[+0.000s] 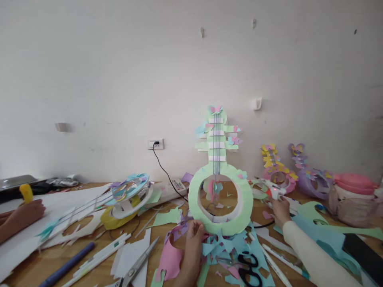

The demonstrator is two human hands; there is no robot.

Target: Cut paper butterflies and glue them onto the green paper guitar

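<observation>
While the left hand [194,237] pinches the lower left rim of an upright mint-green, guitar-shaped paper model [230,170], the right hand [280,211] grips a white plastic glue gun [275,191] beside it. Model is over the scrap-strewn wooden counter [32,269]; whether its base rests there, cannot tell. Looks light, semi-stiff, not slippery. Side tabs [229,129] and thin purple strings [216,153] likely bend or snag. Best hold: deep ring rim, light pinch, clear of the pink-and-blue paper butterfly [216,109].
</observation>
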